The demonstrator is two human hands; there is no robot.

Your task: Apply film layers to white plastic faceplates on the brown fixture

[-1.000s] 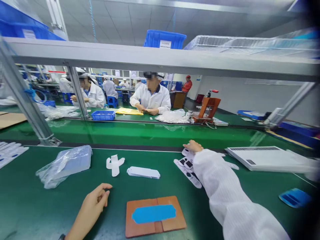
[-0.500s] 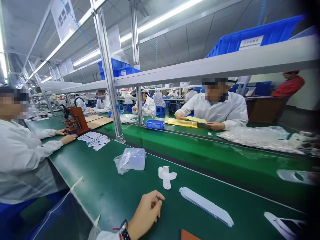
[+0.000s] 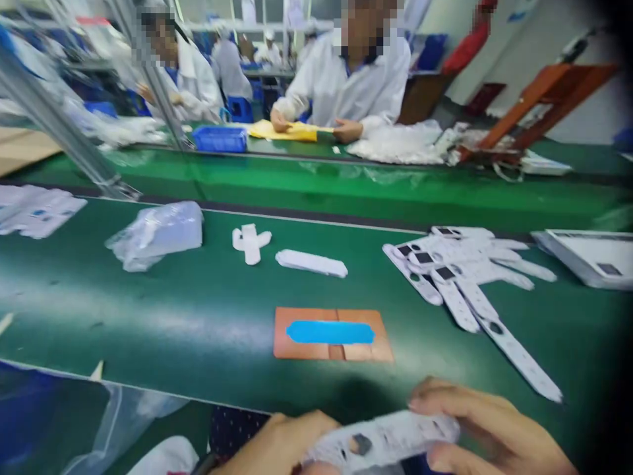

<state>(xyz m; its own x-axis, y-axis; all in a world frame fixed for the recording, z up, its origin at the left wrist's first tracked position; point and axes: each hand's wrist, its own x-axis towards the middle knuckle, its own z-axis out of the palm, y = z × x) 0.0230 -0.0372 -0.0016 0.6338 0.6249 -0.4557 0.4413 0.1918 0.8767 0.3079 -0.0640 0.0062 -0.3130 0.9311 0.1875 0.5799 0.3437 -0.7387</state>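
Note:
At the bottom of the view my left hand (image 3: 281,445) grips one end of a long white strip with holes (image 3: 395,435). A small dark patch shows on the strip near that hand. My right hand (image 3: 494,429) has its thumb and fingers closed round the other end. The strip is slightly tilted above the bench's near edge. Beyond the hands lies a copper-brown plate (image 3: 306,353) with a blue rounded strip (image 3: 330,332) on it. Farther right are several overlapping white strips (image 3: 465,264) with dark squares and holes.
Behind the plate lie a stack of plain white strips (image 3: 311,262), a white cross-shaped piece (image 3: 251,244) and a clear plastic bag (image 3: 158,231). A white tray (image 3: 593,264) stands at right. Across the green belt (image 3: 277,181) a co-worker (image 3: 346,86) handles yellow sheets. A metal post (image 3: 69,119) rises at left.
The view has turned down and right. My left hand, earlier reaching over the bench near the white cross piece, is now back low on the strip. My right hand has come into view.

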